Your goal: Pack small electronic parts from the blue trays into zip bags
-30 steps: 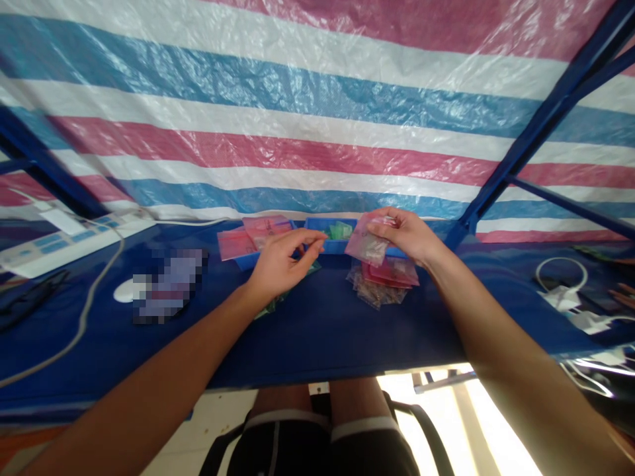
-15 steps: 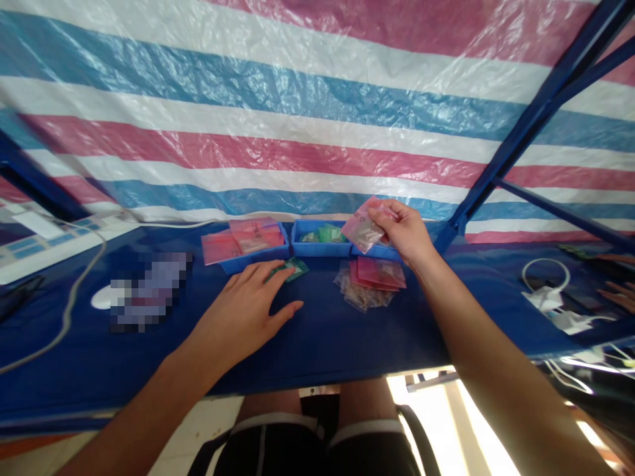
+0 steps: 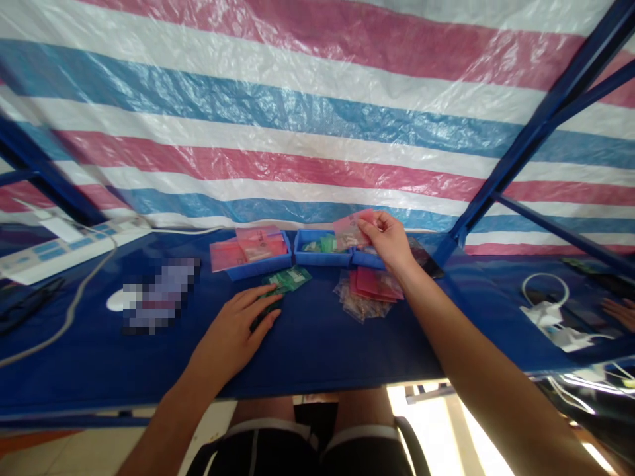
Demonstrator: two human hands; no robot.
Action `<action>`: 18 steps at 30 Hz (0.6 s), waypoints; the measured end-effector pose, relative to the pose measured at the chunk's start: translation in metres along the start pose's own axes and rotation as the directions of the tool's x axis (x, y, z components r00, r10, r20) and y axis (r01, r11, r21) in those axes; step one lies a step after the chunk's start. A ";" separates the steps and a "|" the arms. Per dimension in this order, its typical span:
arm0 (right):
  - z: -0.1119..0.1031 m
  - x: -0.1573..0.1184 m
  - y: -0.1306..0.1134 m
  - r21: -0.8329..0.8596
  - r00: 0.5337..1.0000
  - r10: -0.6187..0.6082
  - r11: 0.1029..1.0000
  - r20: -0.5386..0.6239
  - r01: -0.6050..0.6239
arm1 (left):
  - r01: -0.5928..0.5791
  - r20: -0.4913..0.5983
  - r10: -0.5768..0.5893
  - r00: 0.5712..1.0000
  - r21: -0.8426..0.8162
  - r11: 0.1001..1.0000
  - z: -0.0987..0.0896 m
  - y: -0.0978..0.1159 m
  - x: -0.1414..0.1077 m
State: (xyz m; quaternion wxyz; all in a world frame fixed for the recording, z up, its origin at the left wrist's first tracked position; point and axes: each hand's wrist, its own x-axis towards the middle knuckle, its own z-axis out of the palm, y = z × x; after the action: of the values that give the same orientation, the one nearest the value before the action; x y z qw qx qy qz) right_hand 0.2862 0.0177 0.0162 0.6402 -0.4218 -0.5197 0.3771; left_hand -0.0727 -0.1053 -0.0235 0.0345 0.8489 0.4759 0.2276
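Note:
Pinched between the fingers of my right hand (image 3: 389, 241) is a pink plastic bag (image 3: 350, 229), held over the gap between the middle blue bin (image 3: 322, 260) and the right blue bin (image 3: 366, 260). My left hand (image 3: 243, 324) rests low over the table with its fingers apart, beside green packets (image 3: 290, 279). Green packets also lie in the middle bin. Pink bags (image 3: 258, 243) fill the left blue bin (image 3: 262, 266). In front of the right bin, red-pink bags (image 3: 374, 284) lie on a pile of clear bags (image 3: 364, 306).
A blue table (image 3: 317, 350) carries a white power strip (image 3: 74, 248) and grey cable at left, near a pixelated object (image 3: 163, 294). At right are white cables (image 3: 550, 314) and another person's hand (image 3: 620, 312). Striped sheeting hangs behind.
My right hand has moved left and slightly down with the pink bag. My left hand has drawn back toward me, uncovering more of the green packets. The view has shifted a little.

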 end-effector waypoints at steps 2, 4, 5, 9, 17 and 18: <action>0.011 0.008 0.002 0.023 0.997 0.055 0.998 0.050 -0.056 | -0.006 -0.012 0.006 1.000 -0.016 1.000 -0.001 0.001 0.000; 0.023 0.015 0.004 0.021 0.987 0.112 0.993 0.112 -0.115 | -0.006 -0.021 0.005 1.000 -0.024 1.000 -0.002 0.003 0.000; 0.029 0.019 0.005 -0.016 0.982 0.129 0.992 0.134 -0.129 | -0.003 -0.024 0.002 1.000 -0.027 1.000 -0.003 0.003 -0.001; 0.043 0.025 0.008 -0.526 0.981 0.013 0.846 0.194 0.093 | 0.004 -0.016 -0.005 1.000 -0.041 0.999 -0.004 0.003 -0.004; 0.043 -0.001 -0.016 -0.761 0.851 -0.283 0.384 0.443 0.523 | -0.038 0.038 0.042 0.998 -0.103 0.994 -0.007 0.006 -0.010; 0.043 -0.010 -0.021 -0.730 0.826 -0.316 0.389 0.467 0.561 | -0.063 0.064 0.071 0.995 -0.121 0.991 -0.008 0.007 -0.010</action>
State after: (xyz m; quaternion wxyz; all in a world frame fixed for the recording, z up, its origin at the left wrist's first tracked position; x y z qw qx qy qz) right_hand 0.2431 0.0077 0.0369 0.3575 -0.4713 -0.8042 -0.0579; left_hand -0.0752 -0.1188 -0.0181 0.0936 0.8679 0.4314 0.2277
